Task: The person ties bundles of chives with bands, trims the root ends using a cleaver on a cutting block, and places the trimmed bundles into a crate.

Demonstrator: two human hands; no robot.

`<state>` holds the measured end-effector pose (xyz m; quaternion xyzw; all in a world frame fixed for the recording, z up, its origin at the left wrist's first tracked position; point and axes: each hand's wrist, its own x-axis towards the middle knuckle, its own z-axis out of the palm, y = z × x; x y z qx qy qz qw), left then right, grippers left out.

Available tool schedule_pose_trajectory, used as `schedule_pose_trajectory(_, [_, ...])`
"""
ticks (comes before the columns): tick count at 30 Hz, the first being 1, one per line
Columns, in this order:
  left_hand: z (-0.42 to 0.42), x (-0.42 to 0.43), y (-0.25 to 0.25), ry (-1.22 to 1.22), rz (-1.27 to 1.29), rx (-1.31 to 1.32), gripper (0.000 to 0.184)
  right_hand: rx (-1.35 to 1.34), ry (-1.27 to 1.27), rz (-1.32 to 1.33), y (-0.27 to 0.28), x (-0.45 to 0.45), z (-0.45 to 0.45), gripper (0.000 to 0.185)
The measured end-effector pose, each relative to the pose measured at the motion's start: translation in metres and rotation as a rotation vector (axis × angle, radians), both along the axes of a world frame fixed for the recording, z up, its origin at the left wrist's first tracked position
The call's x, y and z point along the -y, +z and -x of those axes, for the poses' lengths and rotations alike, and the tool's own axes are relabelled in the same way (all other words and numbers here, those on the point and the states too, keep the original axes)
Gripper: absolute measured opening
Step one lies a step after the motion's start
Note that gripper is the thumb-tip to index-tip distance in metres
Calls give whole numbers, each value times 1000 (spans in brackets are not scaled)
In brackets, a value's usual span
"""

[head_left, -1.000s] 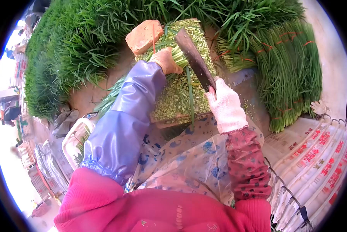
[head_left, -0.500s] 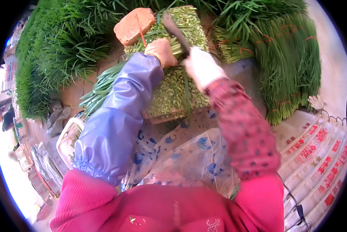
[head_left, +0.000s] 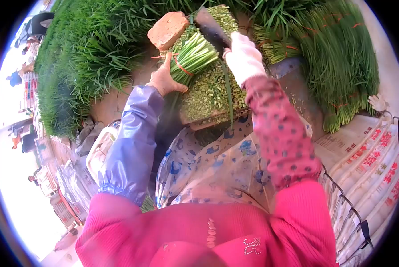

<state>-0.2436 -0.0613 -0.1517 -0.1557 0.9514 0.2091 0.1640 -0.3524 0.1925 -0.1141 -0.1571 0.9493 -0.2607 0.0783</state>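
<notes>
My left hand [head_left: 165, 79] is around a tied bunch of garlic chives [head_left: 196, 54], thumb and forefinger spread along its near side. The pale cut ends face up and right, and an orange band circles the bunch. In a white glove, my right hand [head_left: 244, 55] grips a dark, broad-bladed knife [head_left: 212, 29], its blade pointing up and left, just right of the bunch. Underneath is a board [head_left: 204, 123] covered with chopped stem pieces [head_left: 212, 95]. An orange-red brick [head_left: 168, 30] rests at the board's upper left.
Leafy green bundles [head_left: 84, 66] are heaped on the left. Banded bunches [head_left: 341, 62] lie at the right, above white bags with red print [head_left: 364, 155]. A white basket [head_left: 102, 149] stands by my left sleeve. Patterned plastic [head_left: 217, 164] covers my lap.
The bunch has turned so its cut ends show fully, and my left hand has shifted left and opened wider around it. The knife has moved up and right, apart from the stems.
</notes>
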Motion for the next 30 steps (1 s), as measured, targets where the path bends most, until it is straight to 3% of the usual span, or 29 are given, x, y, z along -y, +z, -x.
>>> schedule_pose_trajectory(1, [1, 5, -9, 9, 1, -9, 136, -15, -97, 143, 5, -3, -18, 29])
schedule_pose_trajectory(3, [3, 11, -18, 23, -126, -39, 117, 556, -206, 500, 14, -3, -50, 18])
schedule_pose_trajectory(4, [-3, 5, -6, 70, -188, -115, 103, 466, -103, 489, 0, 0, -65, 20])
schedule_pose_trajectory(5, [-7, 2, -2, 64, -188, -130, 103, 373, -4, 473, -18, 3, -79, 23])
schedule_pose_trajectory(7, [-18, -3, 14, 109, -406, -265, 98, 468, -87, 523, -7, 18, -92, 31])
schedule_pose_trajectory(9, [-33, -26, 59, 92, -455, -376, 88, 507, -50, 507, 11, 22, -100, 37])
schedule_pose_trajectory(10, [-37, -27, 69, 28, -360, -410, 89, 375, -38, 535, 22, 20, -104, 37])
schedule_pose_trajectory(11, [-41, -31, 86, 18, -726, -472, 82, 206, 42, 599, 41, 33, -98, 38])
schedule_pose_trajectory(12, [-49, -38, 110, -98, -495, -557, 78, 220, 98, 835, 63, 29, -105, 45])
schedule_pose_trajectory(13, [-57, -38, 87, -75, -360, -720, 81, 159, 131, 848, 44, 27, -102, 51])
schedule_pose_trajectory(15, [-69, -56, 93, 13, -419, -629, 86, -107, 187, 560, 57, 3, -106, 40])
schedule_pose_trajectory(18, [-83, -85, 131, 100, -641, -640, 98, -1, 228, 713, 102, -13, -118, 23])
schedule_pose_trajectory(19, [-86, -89, 137, 110, -750, -648, 100, -308, 312, 606, 112, -13, -119, 21])
schedule_pose_trajectory(21, [-95, -104, 144, 168, -878, -759, 89, -249, 395, 555, 140, -19, -123, 20])
schedule_pose_trajectory(23, [-107, -107, 141, 174, -786, -758, 104, -447, 463, 470, 152, -18, -128, 20])
schedule_pose_trajectory(25, [-131, -117, 147, 270, -997, -689, 106, -371, 385, 411, 181, -29, -140, 18])
schedule_pose_trajectory(27, [-138, -111, 119, 216, -941, -858, 102, -472, 316, 337, 190, -58, -112, 23])
schedule_pose_trajectory(29, [-153, -116, 99, 243, -810, -705, 112, -510, 31, 596, 176, -83, -67, 32])
schedule_pose_trajectory(30, [-163, -123, 96, 301, -992, -888, 105, -471, 38, 419, 182, -91, -65, 40])
